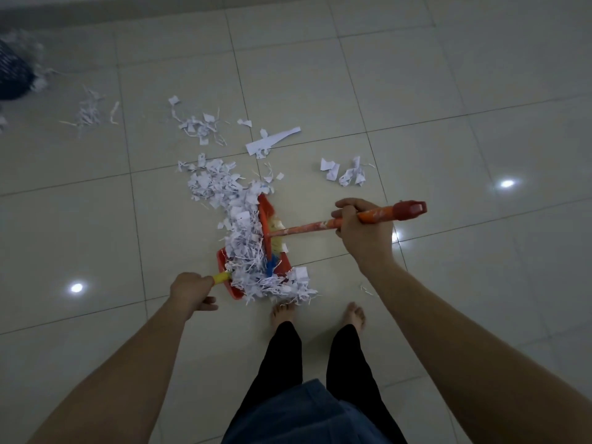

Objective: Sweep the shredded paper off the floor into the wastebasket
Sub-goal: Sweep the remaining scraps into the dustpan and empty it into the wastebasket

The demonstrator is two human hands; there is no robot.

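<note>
We noted the left hand (191, 291) gripping the dustpan (282, 267) handle, fingers curled; the right hand (358, 229) wrapped round the broom (307, 226). Paper (237, 219) was heaped at the pan, scraps farther out. The wastebasket (14, 72), possibly, was blurred far left. Short strokes with the pan lip flat would serve best.

One broom (320, 225), one dustpan (282, 267), one wastebasket (12, 72), two hands (362, 232).

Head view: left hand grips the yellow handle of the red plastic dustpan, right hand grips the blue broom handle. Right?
Not quite. In the head view the right hand grips an orange broom handle, not a blue one. The left hand does grip the yellow handle of the red plastic dustpan.
</note>
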